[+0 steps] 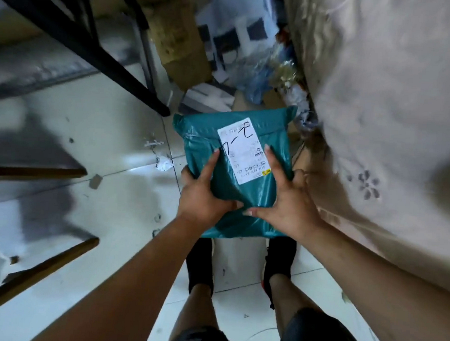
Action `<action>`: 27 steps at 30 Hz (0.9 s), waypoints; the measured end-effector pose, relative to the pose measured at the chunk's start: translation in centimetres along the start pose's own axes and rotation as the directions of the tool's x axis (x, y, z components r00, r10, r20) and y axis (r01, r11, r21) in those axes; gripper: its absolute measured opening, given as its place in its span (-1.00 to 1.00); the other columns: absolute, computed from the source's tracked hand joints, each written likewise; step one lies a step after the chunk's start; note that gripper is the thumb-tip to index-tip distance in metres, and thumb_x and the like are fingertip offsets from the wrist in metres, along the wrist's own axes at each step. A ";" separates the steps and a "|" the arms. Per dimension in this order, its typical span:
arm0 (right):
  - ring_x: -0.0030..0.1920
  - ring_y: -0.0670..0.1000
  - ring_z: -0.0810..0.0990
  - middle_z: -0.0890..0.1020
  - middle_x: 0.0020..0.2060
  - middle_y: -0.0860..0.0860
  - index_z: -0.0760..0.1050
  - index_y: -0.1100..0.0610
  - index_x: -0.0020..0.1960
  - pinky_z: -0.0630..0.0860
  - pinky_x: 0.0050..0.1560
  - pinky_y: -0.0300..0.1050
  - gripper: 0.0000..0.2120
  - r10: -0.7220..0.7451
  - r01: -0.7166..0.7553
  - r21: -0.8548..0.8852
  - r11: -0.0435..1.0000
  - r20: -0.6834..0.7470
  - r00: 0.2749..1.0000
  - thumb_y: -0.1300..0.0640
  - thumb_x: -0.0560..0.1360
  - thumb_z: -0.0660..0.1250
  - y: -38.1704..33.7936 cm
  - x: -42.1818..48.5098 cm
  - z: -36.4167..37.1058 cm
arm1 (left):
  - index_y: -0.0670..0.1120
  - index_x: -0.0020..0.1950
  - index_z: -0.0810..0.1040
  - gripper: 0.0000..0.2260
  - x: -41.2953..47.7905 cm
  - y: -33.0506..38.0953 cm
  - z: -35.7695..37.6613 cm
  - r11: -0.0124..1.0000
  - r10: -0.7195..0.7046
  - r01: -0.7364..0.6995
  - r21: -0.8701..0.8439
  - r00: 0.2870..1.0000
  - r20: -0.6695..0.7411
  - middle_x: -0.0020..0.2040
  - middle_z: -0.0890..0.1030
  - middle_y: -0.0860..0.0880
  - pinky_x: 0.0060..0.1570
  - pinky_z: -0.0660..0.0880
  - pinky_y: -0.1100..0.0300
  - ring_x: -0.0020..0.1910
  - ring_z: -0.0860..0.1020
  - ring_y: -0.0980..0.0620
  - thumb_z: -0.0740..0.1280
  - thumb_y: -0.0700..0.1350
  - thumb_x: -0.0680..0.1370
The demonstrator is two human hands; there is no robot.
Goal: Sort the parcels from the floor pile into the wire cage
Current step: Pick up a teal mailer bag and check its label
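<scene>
A teal plastic mailer parcel [207, 145] with a white shipping label [243, 150] marked in black pen is held up in front of me, above my feet. My left hand [204, 195] grips its lower left side, thumb on top near the bottom, fingers underneath, index finger stretched along the face. My right hand [285, 197] holds the lower right side, thumb at the bottom and index finger lying along the label's edge. Beyond the parcel lies the floor pile [251, 66] of bags and cardboard boxes, blurred. No wire cage is visible.
A large pale sack or cloth-covered bulk [381, 100] fills the right side. A black metal rack leg [119, 71] slants across the upper left. Brown wooden legs [33, 272] stand at the left. The white tiled floor [113, 163] carries paper scraps.
</scene>
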State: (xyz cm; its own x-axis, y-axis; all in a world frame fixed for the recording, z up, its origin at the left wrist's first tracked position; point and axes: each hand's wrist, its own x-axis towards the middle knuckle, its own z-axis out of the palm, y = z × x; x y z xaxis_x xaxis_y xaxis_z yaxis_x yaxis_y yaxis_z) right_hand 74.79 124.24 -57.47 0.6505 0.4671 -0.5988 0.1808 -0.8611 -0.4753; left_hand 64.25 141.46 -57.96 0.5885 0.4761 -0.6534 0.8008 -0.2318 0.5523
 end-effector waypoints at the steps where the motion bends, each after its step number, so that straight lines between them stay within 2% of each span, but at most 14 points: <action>1: 0.21 0.30 0.49 0.29 0.21 0.16 -0.29 -0.49 0.53 0.51 0.30 0.11 0.33 -0.007 0.007 0.011 1.000 -0.011 1.000 -0.26 0.16 0.67 -1.1 -1.5 -1.6 | 0.36 0.60 0.14 0.14 -1.4 1.2 -1.4 1.000 0.017 -0.017 -0.016 1.000 0.004 0.39 0.21 -0.10 0.43 0.26 0.24 0.45 0.37 -0.12 0.73 0.03 0.19; 3: 0.30 0.32 0.44 0.25 0.30 0.19 -0.29 -0.50 0.53 0.50 0.33 0.15 0.33 -0.005 0.005 0.016 1.000 -0.029 1.000 -0.25 0.16 0.67 -3.3 -4.6 -4.7 | 0.36 0.60 0.15 0.14 -4.5 3.8 -4.2 0.999 0.052 -0.051 -0.014 0.998 0.021 0.41 0.20 -0.08 0.41 0.22 0.29 0.47 0.34 -0.09 0.73 0.03 0.18; 5: 0.30 0.32 0.45 0.28 0.29 0.18 -0.29 -0.49 0.53 0.50 0.33 0.16 0.32 -0.007 0.007 0.008 1.000 -0.059 0.998 -0.27 0.17 0.67 -5.4 -7.5 -7.6 | 0.36 0.60 0.14 0.13 -7.5 6.6 -6.8 0.996 0.085 -0.086 0.012 0.996 0.034 0.42 0.19 -0.07 0.40 0.22 0.29 0.47 0.34 -0.09 0.73 0.04 0.19; 8: 0.28 0.30 0.46 0.31 0.29 0.18 -0.31 -0.50 0.52 0.53 0.27 0.17 0.33 0.010 -0.010 -0.007 1.000 -0.105 0.994 -0.34 0.14 0.64 -8.6 -12.5 -11.9 | 0.36 0.60 0.13 0.11 -12.7 11.0 -10.8 0.986 0.133 -0.136 0.097 0.990 0.041 0.46 0.17 -0.08 0.43 0.30 0.21 0.46 0.37 -0.09 0.71 0.06 0.22; 10: 0.25 0.29 0.48 0.32 0.22 0.15 -0.32 -0.52 0.50 0.53 0.26 0.17 0.33 0.035 -0.032 0.025 0.999 -0.109 0.993 -0.38 0.12 0.62 -10.5 -15.9 -14.5 | 0.37 0.60 0.11 0.09 -16.2 13.8 -13.2 0.971 0.162 -0.168 0.170 0.986 0.047 0.49 0.16 -0.09 0.40 0.38 0.13 0.45 0.40 -0.10 0.69 0.09 0.24; 13: 0.27 0.28 0.45 0.26 0.12 0.06 -0.31 -0.53 0.50 0.47 0.31 0.09 0.32 0.054 -0.046 0.067 0.997 -0.118 0.992 -0.39 0.12 0.62 -12.9 -20.9 -17.4 | 0.39 0.59 0.08 0.04 -21.0 17.2 -16.4 0.938 0.201 -0.212 0.276 0.977 0.066 0.47 0.19 -0.11 0.30 0.48 0.06 0.34 0.50 -0.16 0.65 0.13 0.29; 16: 0.36 0.25 0.38 0.30 0.23 0.12 -0.28 -0.55 0.49 0.40 0.41 0.05 0.31 0.072 -0.046 0.156 0.987 -0.166 0.983 -0.39 0.10 0.63 -14.8 -25.4 -19.9 | 0.39 0.59 0.09 0.00 -25.1 20.2 -19.2 0.898 0.269 -0.283 0.338 0.959 0.089 0.41 0.21 -0.10 0.27 0.50 0.01 0.24 0.56 -0.20 0.62 0.16 0.31; 19: 0.35 0.29 0.40 0.33 0.25 0.16 -0.28 -0.55 0.49 0.40 0.42 0.14 0.28 0.106 -0.069 0.180 0.981 -0.204 0.973 -0.39 0.13 0.62 -15.9 -29.8 -22.2 | 0.37 0.60 0.10 -0.03 -28.8 22.6 -21.4 0.852 0.340 -0.368 0.373 0.930 0.142 0.39 0.23 -0.10 0.30 0.48 -0.03 0.25 0.55 -0.25 0.60 0.16 0.33; 22: 0.39 0.28 0.38 0.32 0.33 0.18 -0.24 -0.49 0.54 0.37 0.43 0.05 0.26 0.149 -0.100 0.201 0.974 -0.245 0.958 -0.33 0.19 0.63 -16.8 -34.2 -23.9 | 0.37 0.60 0.09 -0.03 -32.3 24.2 -22.5 0.796 0.422 -0.464 0.389 0.886 0.193 0.39 0.23 -0.13 0.31 0.47 -0.05 0.25 0.54 -0.28 0.60 0.14 0.34; 27: 0.34 0.27 0.43 0.35 0.31 0.20 -0.26 -0.47 0.54 0.39 0.35 0.02 0.27 0.242 -0.155 0.264 0.952 -0.337 0.910 -0.32 0.20 0.63 -16.5 -41.9 -24.4 | 0.44 0.58 0.03 -0.04 -37.5 26.1 -22.1 0.686 0.484 -0.574 0.446 0.819 0.309 0.38 0.21 -0.15 0.27 0.48 -0.04 0.19 0.53 -0.28 0.57 0.16 0.36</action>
State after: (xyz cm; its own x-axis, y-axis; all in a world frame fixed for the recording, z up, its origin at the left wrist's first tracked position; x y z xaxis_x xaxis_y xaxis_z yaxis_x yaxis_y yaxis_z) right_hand 62.53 113.95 -8.81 0.8844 0.1485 -0.4425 -0.1242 -0.8390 -0.5298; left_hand 60.55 136.31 -7.58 0.9040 0.0154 -0.4272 0.2612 -0.8110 0.5236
